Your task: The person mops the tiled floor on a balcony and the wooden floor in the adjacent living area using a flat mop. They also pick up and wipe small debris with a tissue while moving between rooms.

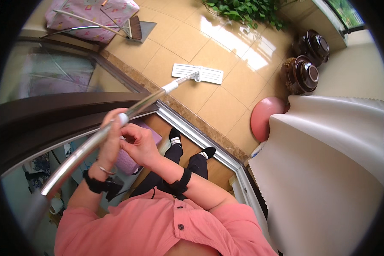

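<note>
A flat mop's metal pole [147, 101] runs diagonally from the lower left to its white slotted head [211, 75], which lies on the tiles with no cloth to be seen on it. My left hand [110, 144] is at the pole just below a white collar [123, 119]; the pole covers part of the hand, which looks blurred. Close beside it, my right hand [140, 142] has thumb and forefinger pinched at a small white piece [123, 138]. Whether that piece joins the pole is hidden.
A sliding-door track [195, 134] and stone sill cross before my feet. Beyond are a broom [135, 28] with a dustpan [147, 30], a leafy plant [243, 11], brown glazed jars [302, 75] and a pink round lid [267, 118]. A white curtain [323, 153] hangs right; a dark door frame [67, 104] stands left.
</note>
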`<act>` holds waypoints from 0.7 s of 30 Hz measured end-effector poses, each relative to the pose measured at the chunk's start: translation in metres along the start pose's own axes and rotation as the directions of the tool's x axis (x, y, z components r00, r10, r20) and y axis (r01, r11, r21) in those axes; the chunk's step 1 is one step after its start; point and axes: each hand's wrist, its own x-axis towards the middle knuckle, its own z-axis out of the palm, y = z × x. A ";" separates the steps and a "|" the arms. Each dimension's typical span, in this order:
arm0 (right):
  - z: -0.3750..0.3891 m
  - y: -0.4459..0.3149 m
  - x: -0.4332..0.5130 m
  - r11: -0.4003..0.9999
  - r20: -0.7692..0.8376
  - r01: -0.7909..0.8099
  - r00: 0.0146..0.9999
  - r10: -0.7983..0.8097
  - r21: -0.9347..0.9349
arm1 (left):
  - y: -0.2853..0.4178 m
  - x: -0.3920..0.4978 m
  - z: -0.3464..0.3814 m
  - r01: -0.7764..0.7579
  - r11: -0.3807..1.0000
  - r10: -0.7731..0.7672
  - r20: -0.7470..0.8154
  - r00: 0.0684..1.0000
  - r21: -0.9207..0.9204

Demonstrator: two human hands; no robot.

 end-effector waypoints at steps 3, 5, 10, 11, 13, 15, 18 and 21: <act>0.017 0.001 -0.009 0.784 -0.072 0.220 0.945 -0.319 -0.580 | -0.011 -0.007 -0.004 0.084 0.986 -0.094 -0.058 0.994 -0.144; 0.022 -0.002 -0.011 0.679 -0.055 0.172 0.953 -0.299 -0.714 | -0.020 -0.007 -0.009 0.016 0.998 -0.020 -0.051 0.999 -0.068; -0.005 -0.022 -0.008 0.672 -0.081 -0.016 0.995 -0.066 -0.741 | -0.029 -0.004 -0.029 0.002 1.000 -0.002 -0.035 0.999 0.010; -0.013 -0.024 -0.003 0.571 -0.153 -0.023 0.972 -0.181 -0.821 | -0.026 -0.004 -0.034 -0.077 0.989 0.081 -0.027 0.996 0.126; -0.020 -0.020 0.011 0.324 0.056 0.184 0.928 -0.368 -0.928 | -0.015 -0.009 -0.041 -0.081 0.994 0.088 0.101 0.991 -0.075; -0.011 -0.007 0.034 0.296 0.217 0.305 0.930 -0.295 -0.905 | 0.003 -0.021 -0.058 -0.141 0.986 0.152 0.131 0.980 -0.091; 0.007 0.012 0.062 0.290 0.198 0.191 0.980 -0.004 -0.938 | 0.038 -0.048 -0.108 -0.080 0.995 0.090 0.206 0.974 -0.056; 0.026 0.022 0.076 0.227 0.117 0.103 0.992 0.052 -0.969 | 0.064 -0.080 -0.162 -0.214 0.972 0.224 0.101 0.969 -0.097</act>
